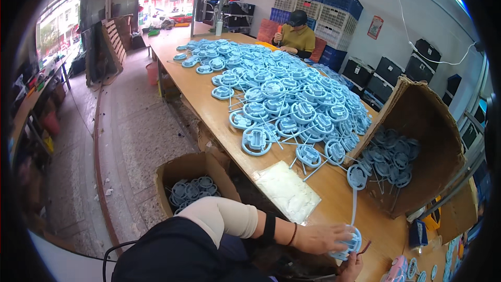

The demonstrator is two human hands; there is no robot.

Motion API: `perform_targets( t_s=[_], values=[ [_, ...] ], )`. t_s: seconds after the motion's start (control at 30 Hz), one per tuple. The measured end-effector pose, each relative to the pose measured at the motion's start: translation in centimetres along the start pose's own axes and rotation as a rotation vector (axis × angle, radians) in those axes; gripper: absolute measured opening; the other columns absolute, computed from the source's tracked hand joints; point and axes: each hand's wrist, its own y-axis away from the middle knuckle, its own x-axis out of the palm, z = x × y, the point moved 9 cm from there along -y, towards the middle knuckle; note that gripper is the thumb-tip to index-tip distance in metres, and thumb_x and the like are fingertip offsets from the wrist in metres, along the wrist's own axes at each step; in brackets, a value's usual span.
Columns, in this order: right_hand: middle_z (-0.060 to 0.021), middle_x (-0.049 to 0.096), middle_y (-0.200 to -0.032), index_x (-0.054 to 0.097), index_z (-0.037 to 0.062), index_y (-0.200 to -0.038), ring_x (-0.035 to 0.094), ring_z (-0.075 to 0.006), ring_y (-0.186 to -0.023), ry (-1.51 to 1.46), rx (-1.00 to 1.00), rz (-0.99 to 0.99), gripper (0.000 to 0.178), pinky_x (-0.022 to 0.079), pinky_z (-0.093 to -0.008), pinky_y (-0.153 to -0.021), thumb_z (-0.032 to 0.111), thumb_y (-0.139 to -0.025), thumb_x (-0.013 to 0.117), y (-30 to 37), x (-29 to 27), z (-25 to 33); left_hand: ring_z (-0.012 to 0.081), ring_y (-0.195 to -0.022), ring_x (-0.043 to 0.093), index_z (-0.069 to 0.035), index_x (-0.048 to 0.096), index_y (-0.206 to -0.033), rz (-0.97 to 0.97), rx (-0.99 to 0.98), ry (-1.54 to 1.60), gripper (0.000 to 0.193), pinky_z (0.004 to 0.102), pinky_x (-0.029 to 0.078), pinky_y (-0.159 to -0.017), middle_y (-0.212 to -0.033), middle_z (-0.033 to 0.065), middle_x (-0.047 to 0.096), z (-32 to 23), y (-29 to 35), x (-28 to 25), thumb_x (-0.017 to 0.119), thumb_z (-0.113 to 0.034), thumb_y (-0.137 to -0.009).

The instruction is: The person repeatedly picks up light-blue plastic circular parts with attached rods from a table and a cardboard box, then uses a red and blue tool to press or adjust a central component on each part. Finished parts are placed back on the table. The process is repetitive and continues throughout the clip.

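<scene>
Currently, a blue ring-shaped part is between both hands at the bench's near side. Left hand lies over it, right hand at its lower rim; cannot tell if either grip is clamped. Uneven pressure could tip it loose.

Pale-blue round piece, tan tabletop, brown carton; thin strip, perhaps maroon.

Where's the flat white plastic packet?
In the head view, the packet is right of centre on the brown wooden table, between the light-blue plastic pile and the left hand.
</scene>
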Motion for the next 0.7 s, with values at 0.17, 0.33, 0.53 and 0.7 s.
perform_targets(
  t_s=[0.17,0.33,0.53,0.7],
  values=[
    [0.0065,0.034,-0.049,0.05,0.0121,-0.085,0.027,-0.0033,-0.036,-0.076,0.045,-0.086,0.013,0.021,-0.0192,-0.031,0.023,-0.092,0.049,1.7,0.0,1.5,0.0254,-0.113,0.048,-0.004,0.032,-0.133,-0.179,-0.657,0.983,0.052,0.039,0.04,-0.095,-0.128,0.0128,0.043,4.6,2.7,1.6,0.053,-0.019,-0.088],
    [0.006,0.039,-0.054,0.05,0.0103,-0.087,0.031,-0.0025,-0.039,0.003,-0.014,-0.057,0.009,0.023,-0.0183,-0.034,0.018,-0.091,0.05,3.5,0.7,3.3,0.0146,-0.098,0.056,-0.006,0.041,-0.129,-0.213,-0.916,1.654,0.043,0.0326,0.051,-0.079,-0.112,0.006,0.055,5.4,4.6,5.9,0.051,-0.025,-0.091],
    [-0.0027,0.054,-0.08,0.044,-0.0004,-0.115,0.052,-0.0118,-0.071,0.175,-0.22,0.115,0.032,0.044,-0.0271,-0.064,0.011,-0.088,0.055,2.7,5.4,4.0,0.0173,-0.085,0.062,-0.002,0.053,-0.111,-0.241,-1.149,1.507,0.028,0.0336,0.052,-0.078,-0.096,0.0067,0.061,6.9,8.2,2.9,0.051,-0.022,-0.091],
    [-0.009,0.057,-0.073,0.048,0.0015,-0.098,0.057,-0.0186,-0.066,0.488,-0.319,0.127,0.02,0.045,-0.0299,-0.061,0.013,-0.085,0.058,4.7,6.6,6.5,0.008,-0.072,0.057,0.001,0.059,-0.106,-0.353,-1.028,1.063,0.025,0.0226,0.048,-0.064,-0.083,0.0027,0.061,9.7,8.5,-1.3,0.057,-0.017,-0.089]
  ],
)
